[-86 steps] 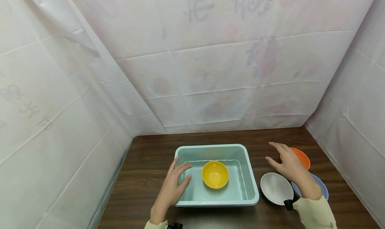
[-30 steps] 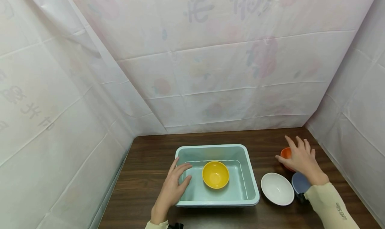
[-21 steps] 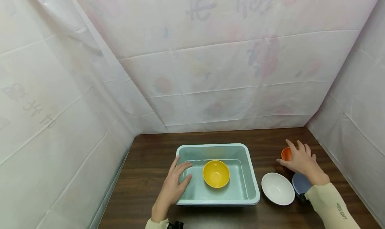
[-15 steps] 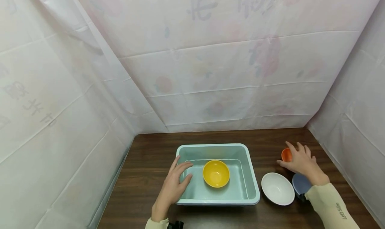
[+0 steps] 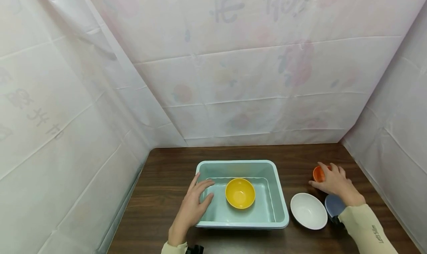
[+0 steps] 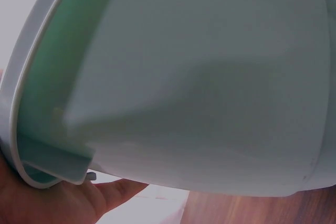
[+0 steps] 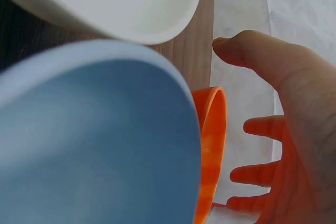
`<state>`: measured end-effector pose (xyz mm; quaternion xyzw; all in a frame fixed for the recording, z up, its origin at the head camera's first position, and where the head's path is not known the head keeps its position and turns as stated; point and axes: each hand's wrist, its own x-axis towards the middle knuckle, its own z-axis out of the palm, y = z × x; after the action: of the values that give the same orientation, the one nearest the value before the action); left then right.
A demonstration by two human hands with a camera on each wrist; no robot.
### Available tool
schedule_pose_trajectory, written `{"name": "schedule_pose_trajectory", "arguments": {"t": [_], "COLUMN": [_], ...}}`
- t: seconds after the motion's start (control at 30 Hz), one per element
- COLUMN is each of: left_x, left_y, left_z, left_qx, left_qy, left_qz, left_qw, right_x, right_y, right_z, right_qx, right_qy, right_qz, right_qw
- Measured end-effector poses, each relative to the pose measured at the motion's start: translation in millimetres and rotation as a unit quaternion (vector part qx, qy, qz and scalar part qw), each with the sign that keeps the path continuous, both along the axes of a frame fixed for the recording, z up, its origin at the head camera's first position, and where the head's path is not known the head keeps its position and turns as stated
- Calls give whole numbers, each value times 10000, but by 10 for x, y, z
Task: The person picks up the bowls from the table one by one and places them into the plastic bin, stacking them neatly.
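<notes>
My left hand [image 5: 192, 204] is over the left rim of a pale green basin [image 5: 280, 194], its fingers loosely spread. In the left wrist view the basin's outer wall [image 6: 199, 93] fills most of the picture, and part of the left hand [image 6: 68, 203] shows beside the rim. A yellow bowl [image 5: 240, 193] sits inside the basin. My right hand [image 5: 337, 183] reaches over an orange bowl [image 5: 318, 174], covering much of it. In the right wrist view the fingers and thumb of the right hand [image 7: 294, 129] are spread beside the orange bowl [image 7: 212, 150], apart from it.
A white bowl [image 5: 308, 211] stands right of the basin. Beside it is a blue bowl [image 5: 333, 205], partly under the right forearm. The dark wooden table [image 5: 153, 194] is enclosed by white printed sheets [image 5: 233, 79] at the back and sides.
My right hand has moved right, then lowered over the orange bowl, its fingers now lower and nearer the rim. The left hand and the yellow bowl stay in place.
</notes>
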<state>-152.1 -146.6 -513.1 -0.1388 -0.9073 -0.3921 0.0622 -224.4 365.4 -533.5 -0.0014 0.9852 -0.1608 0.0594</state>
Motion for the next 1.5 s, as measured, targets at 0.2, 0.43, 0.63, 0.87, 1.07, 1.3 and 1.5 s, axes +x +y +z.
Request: {"name": "schedule_pose_trajectory", "arguments": {"t": [0.2,0.43,0.63,0.87,1.07,1.3,1.5], "left_x": [7,9,5,7,6,2,2], "left_y": [4,4,5,2,0,2,3], "left_z": [2,-8,-11,-12,-12,-4,2], "left_qx": [-41,-50,-45,-69,-86,-61,-83], "left_qy": [-22,-10,0,42,77,67,69], "left_qz": [37,41,46,37,28,19,14], "left_qw": [10000,10000,10000,10000,9999,10000,9999], "right_x": [-9,-18,-41,-81,-140,-190,-187], "right_y": [22,54,103,143,158,162,146], "right_z": [-37,-50,-76,-75,-36,-20,-7], "right_qx": [25,54,78,87,64,119,130], "right_qy": [-73,-75,-54,-119,-451,-603,-554], "right_qz": [-38,3,-6,19,22,17,-18], "right_qw": [10000,10000,10000,9999,9990,9981,9984]}}
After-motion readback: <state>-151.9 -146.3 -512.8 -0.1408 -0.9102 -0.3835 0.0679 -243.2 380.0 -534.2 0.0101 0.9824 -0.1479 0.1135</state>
